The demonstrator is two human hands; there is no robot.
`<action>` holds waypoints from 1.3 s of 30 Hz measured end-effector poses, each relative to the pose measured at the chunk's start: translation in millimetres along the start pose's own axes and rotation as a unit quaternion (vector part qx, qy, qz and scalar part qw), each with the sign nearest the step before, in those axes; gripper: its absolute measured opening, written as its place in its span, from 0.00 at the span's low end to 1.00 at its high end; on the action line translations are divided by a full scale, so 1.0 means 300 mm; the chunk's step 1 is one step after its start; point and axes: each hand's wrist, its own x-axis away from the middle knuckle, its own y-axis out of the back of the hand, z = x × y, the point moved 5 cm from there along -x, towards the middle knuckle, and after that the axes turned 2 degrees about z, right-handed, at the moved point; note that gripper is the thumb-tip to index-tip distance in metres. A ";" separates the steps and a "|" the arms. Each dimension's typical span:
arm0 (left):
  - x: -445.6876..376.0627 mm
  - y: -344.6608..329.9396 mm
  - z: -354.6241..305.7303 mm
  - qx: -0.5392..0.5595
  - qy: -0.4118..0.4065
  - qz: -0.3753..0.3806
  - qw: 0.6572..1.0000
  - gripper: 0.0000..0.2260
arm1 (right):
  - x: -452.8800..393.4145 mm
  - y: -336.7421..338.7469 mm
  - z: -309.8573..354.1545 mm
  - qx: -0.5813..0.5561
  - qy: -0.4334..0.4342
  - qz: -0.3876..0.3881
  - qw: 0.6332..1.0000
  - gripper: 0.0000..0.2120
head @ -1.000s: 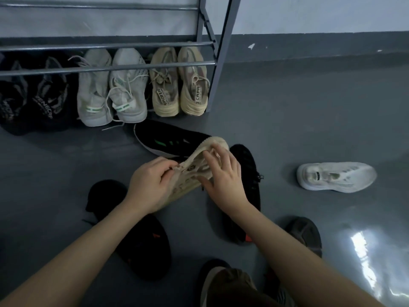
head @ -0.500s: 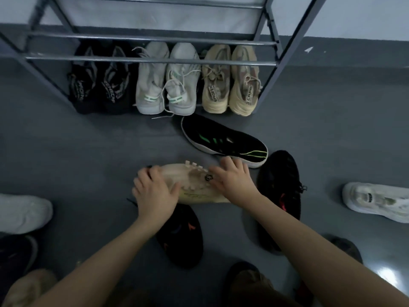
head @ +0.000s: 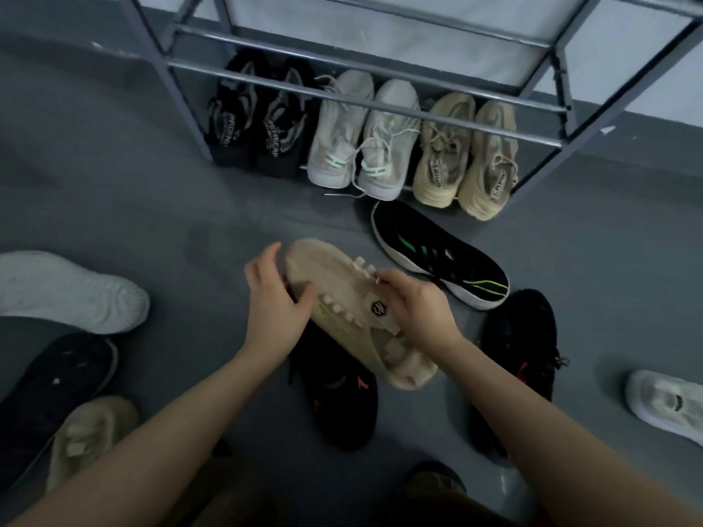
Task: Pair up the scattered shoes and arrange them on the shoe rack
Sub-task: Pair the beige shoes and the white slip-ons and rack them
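Observation:
Both hands hold a beige knit shoe (head: 342, 294) above the floor, its toe pointing up-left. My left hand (head: 272, 298) grips its toe side and my right hand (head: 418, 313) grips its tongue area. A matching beige shoe (head: 87, 435) lies at the lower left. The grey metal shoe rack (head: 365, 70) stands at the top. Under its lowest bars sit a black pair (head: 258, 123), a white pair (head: 361, 138) and a beige laced pair (head: 464, 157).
Loose on the grey floor: a black shoe with green stripes (head: 441, 256), two black shoes with red marks (head: 338, 393) (head: 521, 348), a white shoe at the left (head: 64, 290), a dark shoe (head: 49, 393) and a white shoe at the right edge (head: 665, 401).
The beige shoe turned from upright between my hands to lying flatter, toe to the left. The view swung left and down, bringing the left-side shoes into sight.

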 end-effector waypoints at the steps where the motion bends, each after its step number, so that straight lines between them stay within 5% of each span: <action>1: -0.006 0.039 0.006 0.007 0.012 -0.025 1.000 0.30 | -0.028 -0.009 0.048 -0.016 0.001 0.000 1.000 0.14; 8: 0.018 0.303 0.110 0.074 0.092 -0.077 0.990 0.32 | -0.215 -0.148 0.356 -0.118 0.023 0.052 0.991 0.05; 16: 0.149 0.567 0.339 -0.068 0.130 -0.112 0.983 0.23 | -0.229 -0.437 0.635 -0.121 0.029 0.124 0.984 0.09; 23: 0.138 0.689 0.609 -0.201 0.268 -0.056 0.940 0.32 | -0.201 -0.559 0.641 -0.067 -0.046 0.133 0.988 0.10; 28: 0.037 0.658 0.640 -0.240 0.237 -0.032 0.941 0.34 | -0.205 -0.628 0.578 -0.007 -0.089 0.148 0.985 0.09; 32: 0.007 0.663 0.629 -0.173 0.204 -0.057 0.962 0.31 | -0.190 -0.660 0.605 0.093 -0.029 0.105 0.990 0.20; 35: 0.126 0.664 0.631 -0.220 0.143 -0.062 0.963 0.28 | -0.148 -0.683 0.684 0.129 0.113 0.098 0.980 0.22; 39: 0.351 0.662 0.667 -0.193 0.157 -0.126 0.960 0.21 | -0.052 -0.778 0.790 0.100 0.250 0.242 0.932 0.22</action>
